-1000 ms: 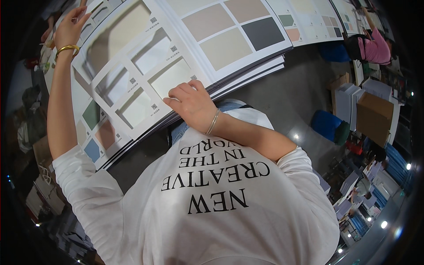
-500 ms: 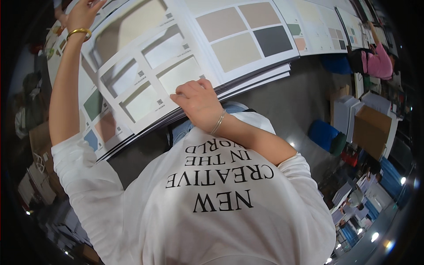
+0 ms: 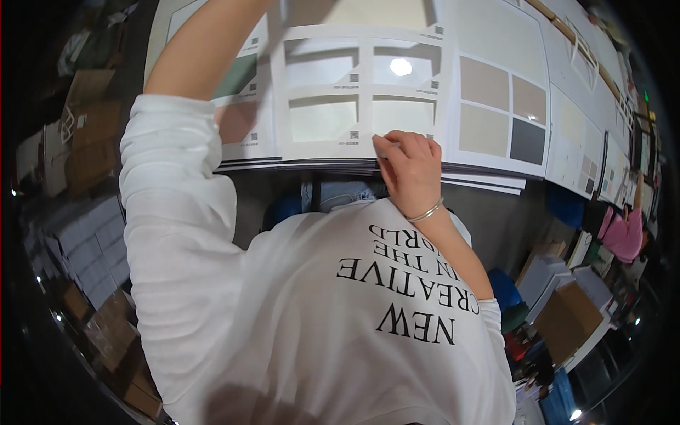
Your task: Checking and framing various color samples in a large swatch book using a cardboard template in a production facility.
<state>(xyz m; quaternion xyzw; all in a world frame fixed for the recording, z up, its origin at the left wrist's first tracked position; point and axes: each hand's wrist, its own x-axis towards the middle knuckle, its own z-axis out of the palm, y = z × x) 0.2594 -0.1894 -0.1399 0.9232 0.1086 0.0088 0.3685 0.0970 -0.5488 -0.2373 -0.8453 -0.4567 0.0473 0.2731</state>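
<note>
My right hand (image 3: 411, 170) rests at the near edge of a white card sheet with cut-out windows (image 3: 365, 67). Its fingers are bent and drawn together on the border beside the lower right window; the thumb side is partly hidden. My left forearm (image 3: 205, 53) reaches across the far left of the sheet and leaves the picture at the top, so that hand is out of sight. Left of the windows lies a page with green and pink colour patches (image 3: 241, 125). To the right is a page with beige, tan and dark grey patches (image 3: 484, 129).
More colour-sample pages (image 3: 575, 142) continue along the table to the right. Stacked sheets (image 3: 489, 183) jut out below the near edge. Cardboard boxes (image 3: 99, 106) stand at the left, an open carton (image 3: 569, 322) at the right. A person in pink (image 3: 622, 232) works farther along.
The view has turned, so the sheets now lie nearly level. My left hand has gone out past the top edge. My right hand stays at the window sheet's near edge.
</note>
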